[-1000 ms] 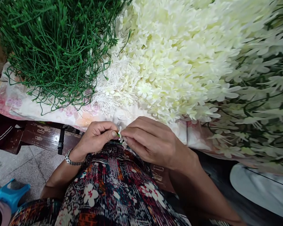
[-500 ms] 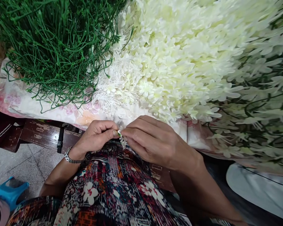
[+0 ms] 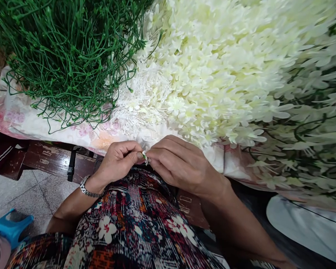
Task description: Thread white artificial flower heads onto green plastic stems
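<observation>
My left hand (image 3: 121, 160), with a metal watch (image 3: 90, 187) on its wrist, pinches the green stem end of a small white artificial flower (image 3: 146, 154). Facing it, my right hand (image 3: 179, 164) has thumb and fingers closed on the flower's white petals. The fingertips of both hands nearly meet over my lap, and they cover most of the flower. Beyond my right hand spreads a large heap of white and pale yellow artificial blossoms (image 3: 210, 86). Green plastic stems (image 3: 70, 63) lie piled beyond my left hand.
Thin white stamen-like strands (image 3: 142, 97) lie between the two heaps. A flower-patterned cloth (image 3: 56, 125) covers the work surface. Finished-looking white blossoms on green stems (image 3: 305, 145) stand at the right. A blue plastic stool (image 3: 12, 226) is at lower left, near a wooden bench (image 3: 49, 160).
The flower has drawn in between the fingertips, and less of its petals shows. My right hand has moved slightly left; the left has barely shifted.
</observation>
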Tool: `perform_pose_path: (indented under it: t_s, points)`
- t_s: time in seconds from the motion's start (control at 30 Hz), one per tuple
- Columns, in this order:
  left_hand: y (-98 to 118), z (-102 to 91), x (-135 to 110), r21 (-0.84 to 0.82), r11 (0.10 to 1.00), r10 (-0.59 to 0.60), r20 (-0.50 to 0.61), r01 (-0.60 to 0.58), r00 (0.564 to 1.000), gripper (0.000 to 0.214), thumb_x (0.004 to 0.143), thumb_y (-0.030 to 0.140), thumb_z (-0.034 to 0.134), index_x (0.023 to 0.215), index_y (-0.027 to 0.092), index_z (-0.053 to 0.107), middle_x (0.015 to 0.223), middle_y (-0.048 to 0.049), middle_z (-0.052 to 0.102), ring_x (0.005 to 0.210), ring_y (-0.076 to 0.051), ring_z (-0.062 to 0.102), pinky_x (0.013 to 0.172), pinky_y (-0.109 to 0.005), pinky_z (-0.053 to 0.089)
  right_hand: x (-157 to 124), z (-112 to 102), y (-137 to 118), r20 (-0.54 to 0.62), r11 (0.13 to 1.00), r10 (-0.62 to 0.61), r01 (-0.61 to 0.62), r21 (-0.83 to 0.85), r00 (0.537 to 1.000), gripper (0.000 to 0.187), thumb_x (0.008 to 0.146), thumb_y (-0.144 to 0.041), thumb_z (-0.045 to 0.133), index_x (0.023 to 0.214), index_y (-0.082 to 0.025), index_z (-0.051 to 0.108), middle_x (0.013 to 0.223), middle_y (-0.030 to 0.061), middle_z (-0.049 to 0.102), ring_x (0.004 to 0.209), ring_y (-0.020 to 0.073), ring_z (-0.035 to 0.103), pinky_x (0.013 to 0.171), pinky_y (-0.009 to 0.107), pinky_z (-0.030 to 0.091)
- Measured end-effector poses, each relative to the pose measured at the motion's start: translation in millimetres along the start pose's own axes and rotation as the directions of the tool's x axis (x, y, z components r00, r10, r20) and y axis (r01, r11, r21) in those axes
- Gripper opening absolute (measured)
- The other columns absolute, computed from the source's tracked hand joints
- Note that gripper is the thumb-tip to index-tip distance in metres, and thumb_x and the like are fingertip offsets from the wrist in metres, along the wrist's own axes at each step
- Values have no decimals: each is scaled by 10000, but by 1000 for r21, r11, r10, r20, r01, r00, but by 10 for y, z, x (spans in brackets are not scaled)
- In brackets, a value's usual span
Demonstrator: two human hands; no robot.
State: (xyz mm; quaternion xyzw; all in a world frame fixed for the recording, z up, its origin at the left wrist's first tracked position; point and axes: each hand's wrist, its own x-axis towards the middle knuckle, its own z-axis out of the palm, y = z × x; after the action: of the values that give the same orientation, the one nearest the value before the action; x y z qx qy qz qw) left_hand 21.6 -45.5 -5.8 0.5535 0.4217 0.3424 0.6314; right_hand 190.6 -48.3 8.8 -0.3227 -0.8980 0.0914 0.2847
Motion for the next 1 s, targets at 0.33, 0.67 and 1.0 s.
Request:
perform_pose_path:
  t_s: [0.33,0.67,1.0]
  points:
    - [16,1,-2,-118,989,-90,22,92,996,147,733,197,509,601,133,512,520,50,417,464,-30,351,439,-155,298,-25,32,23,-10,1000,-6,6,-6,1000,105,746,-81,505,837,-132,522,718,52,548,720,138,498,636,278,456]
    - [-13,5,-94,-138,963,-223,86,233,971,163,701,277,555,638,126,560,497,42,462,408,-26,380,380,-140,299,-44,-24,-26,-74,999,22,-20,34,997,88,744,-118,529,824,-147,553,726,38,562,690,120,488,635,268,437]
    - [36,91,-124,264,957,137,-54,-118,989,170,772,161,464,615,136,525,500,43,428,465,-48,378,443,-168,311,-50,8,-52,-89,991,111,-104,85,990,54,744,-104,505,767,-145,532,709,47,557,696,136,501,627,284,445]
